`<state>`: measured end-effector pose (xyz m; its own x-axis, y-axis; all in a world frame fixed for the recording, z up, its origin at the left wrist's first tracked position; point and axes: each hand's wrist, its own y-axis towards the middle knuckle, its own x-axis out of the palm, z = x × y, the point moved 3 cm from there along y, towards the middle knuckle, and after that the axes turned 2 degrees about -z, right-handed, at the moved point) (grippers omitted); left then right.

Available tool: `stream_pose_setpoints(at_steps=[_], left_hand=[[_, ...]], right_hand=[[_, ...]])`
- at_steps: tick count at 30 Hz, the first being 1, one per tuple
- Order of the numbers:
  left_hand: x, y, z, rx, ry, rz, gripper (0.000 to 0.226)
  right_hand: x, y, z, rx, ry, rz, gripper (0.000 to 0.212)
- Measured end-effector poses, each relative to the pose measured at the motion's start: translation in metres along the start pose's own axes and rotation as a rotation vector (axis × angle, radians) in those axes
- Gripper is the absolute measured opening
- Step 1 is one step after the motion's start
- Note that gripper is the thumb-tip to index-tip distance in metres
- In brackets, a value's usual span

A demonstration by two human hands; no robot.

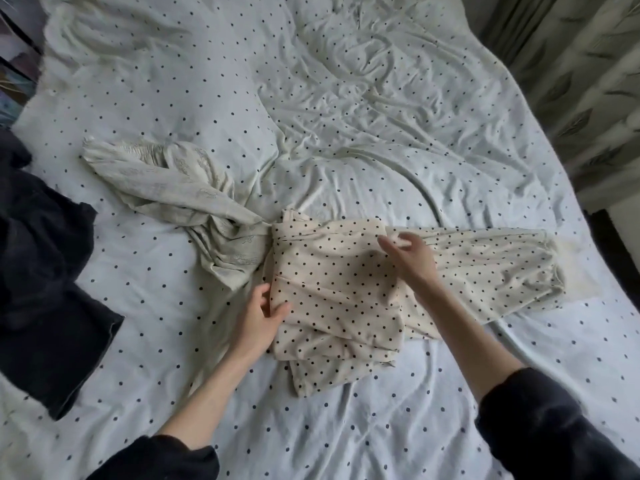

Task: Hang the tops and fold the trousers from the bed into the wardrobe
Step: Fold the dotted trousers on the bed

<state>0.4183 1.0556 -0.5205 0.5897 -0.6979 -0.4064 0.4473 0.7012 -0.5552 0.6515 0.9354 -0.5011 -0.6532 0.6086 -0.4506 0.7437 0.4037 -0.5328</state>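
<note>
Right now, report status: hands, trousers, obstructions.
Left hand open on dotted trousers, right hand open above them. Trousers half folded. Pale garment touching their left end.

Leaf-patterned curtain (585,84) beside bed
</note>
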Motion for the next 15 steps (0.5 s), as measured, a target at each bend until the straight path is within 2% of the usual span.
stream_pose_setpoints(at_steps=[2, 3, 5, 6, 9, 15], left_hand=[[-0.002, 0.001, -0.005, 0.030, -0.039, 0.066, 0.031], [-0.003, 0.001, -0.007, 0.046, -0.055, 0.076, 0.028], [-0.005, -0.002, -0.011, 0.069, -0.077, 0.044, 0.025], [-0.005, -0.005, -0.013, 0.069, -0.081, 0.015, 0.022], [-0.006, -0.011, -0.025, 0.056, -0.092, -0.049, 0.019], [-0.003, -0.017, -0.035, 0.112, -0.025, -0.061, 0.031]], right_hand=[[0.008, 0.013, -0.031, -0.256, -0.430, 0.055, 0.062], [0.020, 0.014, -0.048, -0.420, -0.580, 0.026, 0.059], [0.051, 0.009, -0.071, -0.662, -0.691, -0.144, 0.053], [0.066, 0.005, -0.078, -0.725, -0.716, -0.211, 0.050], [0.104, 0.002, -0.091, -0.785, -0.789, -0.285, 0.042], [0.124, 0.015, -0.109, -0.635, -0.738, -0.349, 0.018]])
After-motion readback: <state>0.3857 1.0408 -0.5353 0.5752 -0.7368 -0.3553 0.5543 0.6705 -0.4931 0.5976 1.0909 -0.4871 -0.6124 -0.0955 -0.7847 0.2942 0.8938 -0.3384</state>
